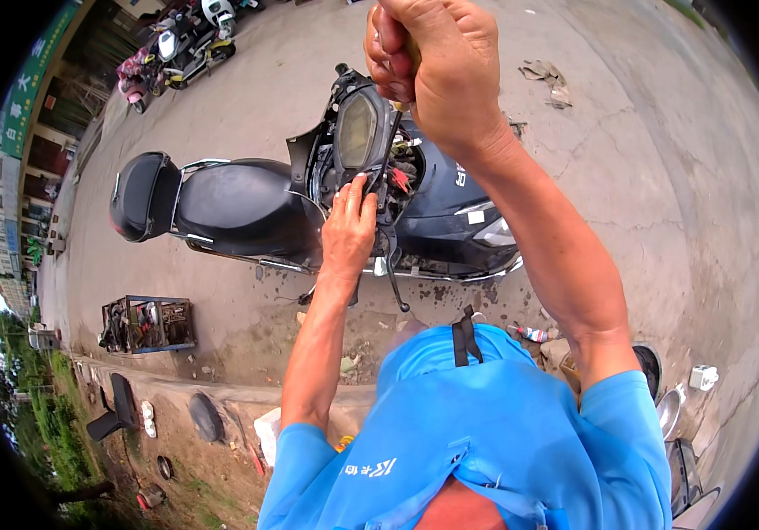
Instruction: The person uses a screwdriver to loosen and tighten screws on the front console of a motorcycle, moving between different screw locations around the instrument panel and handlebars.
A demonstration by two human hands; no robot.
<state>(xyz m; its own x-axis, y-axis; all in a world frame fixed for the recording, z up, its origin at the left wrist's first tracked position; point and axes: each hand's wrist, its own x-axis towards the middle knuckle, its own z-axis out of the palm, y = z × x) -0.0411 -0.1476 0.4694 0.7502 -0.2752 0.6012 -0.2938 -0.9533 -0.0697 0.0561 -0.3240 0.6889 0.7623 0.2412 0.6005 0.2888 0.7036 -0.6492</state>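
A dark scooter (pixel 229 203) stands crosswise before me, with its dash display (pixel 354 132) and loosened handlebar trim exposing wiring and red connectors (pixel 399 181). My left hand (pixel 348 230) rests on the panel just below the display, fingers extended. My right hand (pixel 432 71) is raised above the dash, closed round a yellow-handled tool (pixel 409 53), probably a screwdriver, mostly hidden by the fingers; its tip is hard to make out.
A metal crate of tools (pixel 145 323) sits on the pavement at left. Parked scooters (pixel 189 44) line the upper left. A low kerb (pixel 220 380) borders dirt with loose black parts (pixel 114 406). Rags (pixel 547 79) lie beyond the scooter; more parts (pixel 666 411) lie at lower right.
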